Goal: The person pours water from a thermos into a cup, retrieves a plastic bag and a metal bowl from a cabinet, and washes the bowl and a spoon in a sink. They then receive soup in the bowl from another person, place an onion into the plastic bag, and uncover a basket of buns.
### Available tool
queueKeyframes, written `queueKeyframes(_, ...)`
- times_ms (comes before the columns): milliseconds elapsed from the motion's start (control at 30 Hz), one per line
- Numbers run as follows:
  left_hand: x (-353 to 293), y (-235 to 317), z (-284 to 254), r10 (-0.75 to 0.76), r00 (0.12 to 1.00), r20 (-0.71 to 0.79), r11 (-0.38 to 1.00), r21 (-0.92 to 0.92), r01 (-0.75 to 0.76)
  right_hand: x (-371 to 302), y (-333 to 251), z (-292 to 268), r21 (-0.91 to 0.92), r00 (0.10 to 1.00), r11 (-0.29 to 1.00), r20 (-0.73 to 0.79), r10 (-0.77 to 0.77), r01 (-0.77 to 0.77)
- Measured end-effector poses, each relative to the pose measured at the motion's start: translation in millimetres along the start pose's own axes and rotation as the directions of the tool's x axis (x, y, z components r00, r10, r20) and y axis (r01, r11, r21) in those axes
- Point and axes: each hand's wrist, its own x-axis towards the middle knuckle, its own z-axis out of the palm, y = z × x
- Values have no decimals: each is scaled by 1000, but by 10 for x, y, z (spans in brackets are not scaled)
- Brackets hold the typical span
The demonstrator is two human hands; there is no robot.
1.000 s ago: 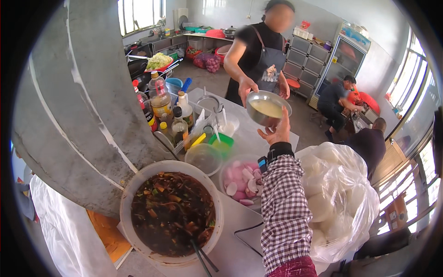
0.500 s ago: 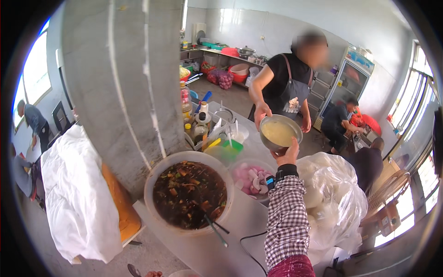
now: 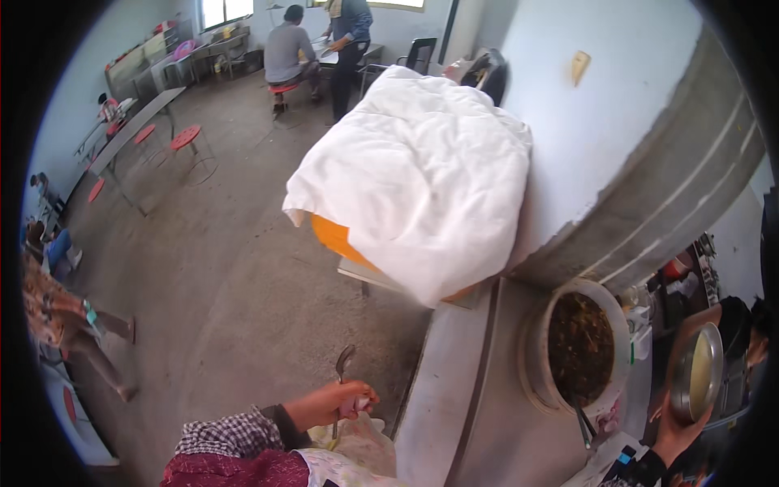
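Observation:
My left hand (image 3: 350,403) is closed around the handle of a metal spoon (image 3: 346,358), its curved head sticking up above the fist. Something small and pinkish also shows in that grip; I cannot make out what it is. Just below it is a pale, translucent bag or bowl (image 3: 365,448). At the lower right, my right hand (image 3: 678,426) grips the underside of a steel bowl (image 3: 717,369) of pale yellow liquid, which looks tilted in this view. Left of it, a large white tub (image 3: 535,357) holds dark brown food, with a utensil handle (image 3: 584,426) leaning out.
A white cloth (image 3: 430,170) covers an orange box (image 3: 333,235) beside the grey pillar (image 3: 673,219). The metal table (image 3: 479,390) runs under the tub. A dark-clothed person (image 3: 734,325) is near the bowl at far right. Red stools (image 3: 186,136) and other people are across the room.
The view has swung far to the left. My left hand with the spoon has come into sight. The steel bowl, earlier also held by the co-worker, now sits in my right hand.

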Motion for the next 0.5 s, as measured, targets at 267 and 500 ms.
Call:
queueKeyframes(267, -460, 173, -849, 97, 995, -2, 993, -71, -97, -1991, 832, 988, -406, 862, 885, 507, 8, 230)
queueKeyframes(500, -1413, 687, -2184, 226, 930, -292, 967, -47, -250, -3330, 1926, 1521, -507, 401, 294, 845, 354, 810)
